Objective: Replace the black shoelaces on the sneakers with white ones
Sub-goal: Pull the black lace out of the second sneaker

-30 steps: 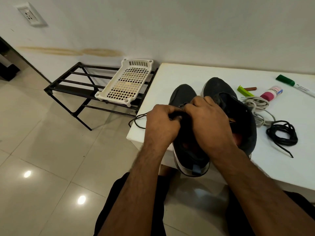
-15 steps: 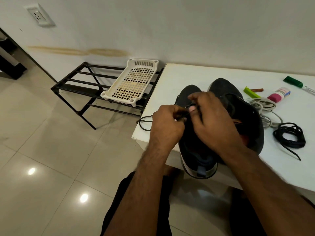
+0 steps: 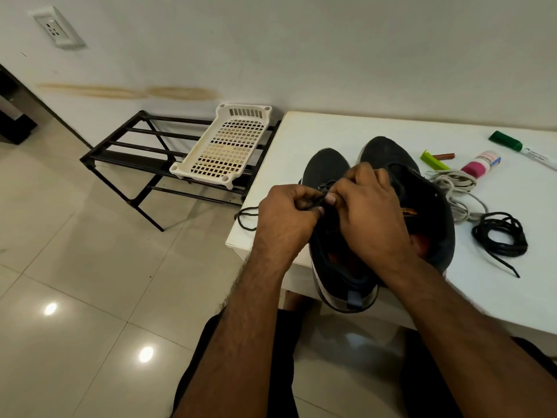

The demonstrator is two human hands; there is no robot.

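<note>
Two dark sneakers stand side by side on the white table [image 3: 316, 128], toes toward the wall. Over the left sneaker [image 3: 324, 167] my left hand [image 3: 286, 215] and my right hand [image 3: 370, 212] meet, and both pinch its black shoelace [image 3: 245, 217] at the eyelets. A loose end of that lace loops off the table's left edge. The right sneaker [image 3: 428, 212] lies partly under my right hand, its tongue pulled open. A removed black lace [image 3: 500, 233] lies coiled to the right. White laces [image 3: 455, 188] sit bunched beside the right sneaker.
A green marker [image 3: 506, 140], a pink-capped tube [image 3: 479, 164], a green clip [image 3: 434, 161] and a small brown stick [image 3: 443, 156] lie at the table's back right. To the left a black metal rack [image 3: 126, 152] carries a white perforated tray [image 3: 226, 146]. Glossy tile floor lies below.
Both hands have shifted slightly toward the left sneaker's toe while working the black lace, and the fingertips now show pinching it. The camera view has drifted a little.
</note>
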